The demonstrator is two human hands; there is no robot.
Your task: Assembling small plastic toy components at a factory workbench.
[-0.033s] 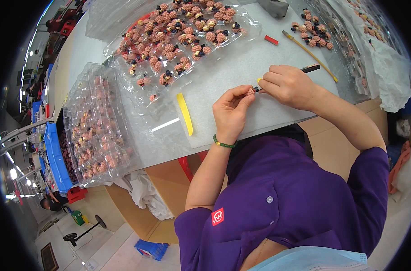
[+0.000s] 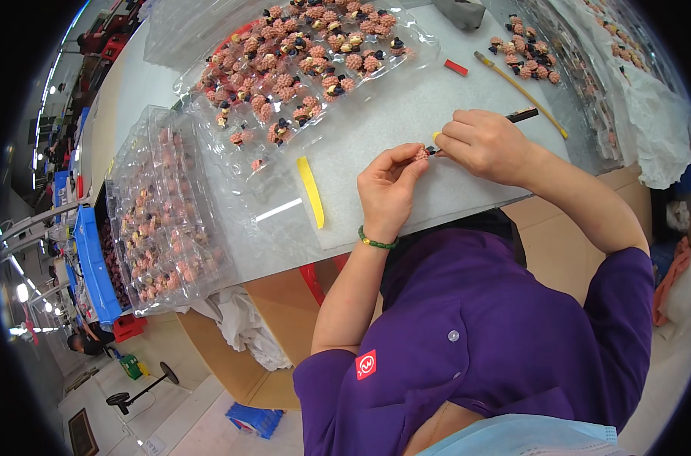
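Left hand point(image 2: 387, 186) pinches small pink knobbly piece point(image 2: 421, 154); right hand point(image 2: 476, 147), just beside, grips slim dark stick-shaped tool point(image 2: 523, 115); flat yellow strip point(image 2: 310, 191) left of both.

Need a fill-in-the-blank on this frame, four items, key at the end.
1. The left hand pinches a small figure that is mostly ____.
2. The bracelet on the left wrist has mainly ____ beads.
3. The short red piece lies to the ____ of the yellow stick in the picture.
4. The right hand is close to the figure, and that arm's sleeve is ____.

Missing words: pink; green; left; purple.
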